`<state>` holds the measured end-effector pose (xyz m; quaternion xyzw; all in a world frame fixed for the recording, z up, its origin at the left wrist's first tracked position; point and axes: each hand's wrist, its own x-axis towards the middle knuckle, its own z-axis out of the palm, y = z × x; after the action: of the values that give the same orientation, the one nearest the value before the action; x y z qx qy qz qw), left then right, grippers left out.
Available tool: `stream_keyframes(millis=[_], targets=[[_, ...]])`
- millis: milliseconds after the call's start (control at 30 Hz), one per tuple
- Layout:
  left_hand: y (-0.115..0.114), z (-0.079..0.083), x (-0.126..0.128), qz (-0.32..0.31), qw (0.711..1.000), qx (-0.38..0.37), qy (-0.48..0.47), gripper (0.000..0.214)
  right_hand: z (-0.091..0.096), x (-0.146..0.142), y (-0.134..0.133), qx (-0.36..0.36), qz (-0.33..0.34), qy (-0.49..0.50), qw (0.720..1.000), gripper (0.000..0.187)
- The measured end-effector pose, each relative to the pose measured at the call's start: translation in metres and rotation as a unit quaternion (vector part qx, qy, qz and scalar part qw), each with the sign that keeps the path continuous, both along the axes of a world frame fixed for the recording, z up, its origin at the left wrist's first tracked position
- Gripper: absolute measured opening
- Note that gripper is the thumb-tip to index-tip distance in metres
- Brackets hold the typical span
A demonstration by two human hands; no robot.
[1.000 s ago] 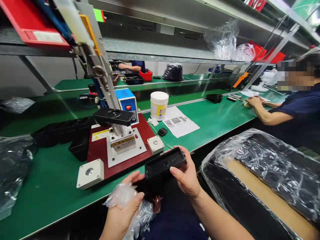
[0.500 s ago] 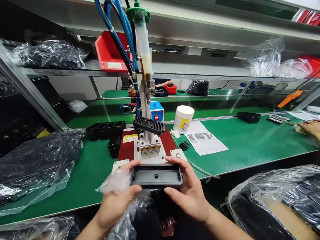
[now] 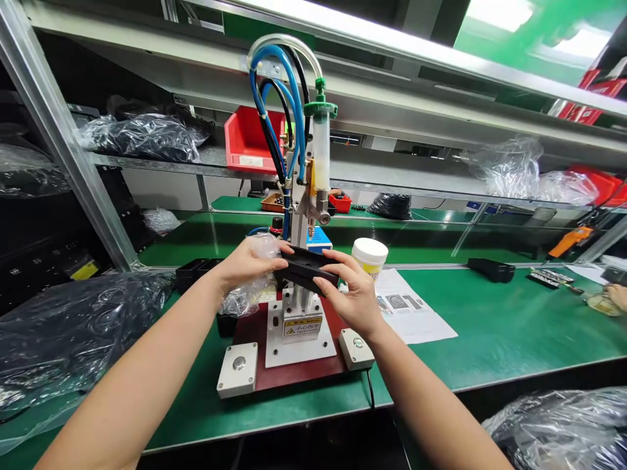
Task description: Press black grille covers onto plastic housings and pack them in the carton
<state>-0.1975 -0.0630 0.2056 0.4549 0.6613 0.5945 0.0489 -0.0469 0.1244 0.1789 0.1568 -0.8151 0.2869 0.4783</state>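
Note:
A black plastic housing [image 3: 309, 269], a long shallow tray-like box, is held tilted between both hands in front of the bench press column. My left hand [image 3: 249, 262] pinches its left end, with a crumpled clear plastic bag [image 3: 247, 299] bunched at the same hand. Its right end is gripped by the thumb and fingers of my right hand [image 3: 355, 290]. Just above the housing is the nozzle of the press, under a syringe barrel [image 3: 322, 150] with a green cap. Whatever lies on the fixture behind the housing is hidden.
Two white button boxes [image 3: 238, 369] flank the red press base [image 3: 289, 375]. To the right are a white tub [image 3: 370, 253], a printed sheet [image 3: 416, 320] and a black part [image 3: 491, 269]. Bagged parts [image 3: 83, 339] lie left. Another person's hand [image 3: 618, 295] shows at far right.
Both hands have carried the housing up and forward to the press, tilting it. The view has shifted, showing more of the shelf and hoses. The grille piece on the fixture is now out of sight.

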Motion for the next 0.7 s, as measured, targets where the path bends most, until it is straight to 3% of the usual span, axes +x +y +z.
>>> stream_keyframes(millis=[133,400,567,700], targets=[[0.009,-0.012,-0.012,0.017,1.000,-0.013,0.015,0.041,-0.006,-0.004,0.005,-0.002,-0.007,-0.011,1.000,0.007],[0.022,-0.025,-0.008,0.025,0.998,0.058,-0.009,0.047,-0.013,-0.006,-0.006,0.026,0.004,0.058,0.998,0.012],[0.024,-0.035,-0.005,0.079,0.994,0.079,-0.007,0.046,-0.010,-0.012,-0.008,0.004,0.024,0.086,0.996,0.012],[0.022,-0.036,0.000,0.084,0.994,0.074,-0.009,0.036,-0.008,-0.017,-0.003,-0.024,0.046,0.071,0.996,0.015]])
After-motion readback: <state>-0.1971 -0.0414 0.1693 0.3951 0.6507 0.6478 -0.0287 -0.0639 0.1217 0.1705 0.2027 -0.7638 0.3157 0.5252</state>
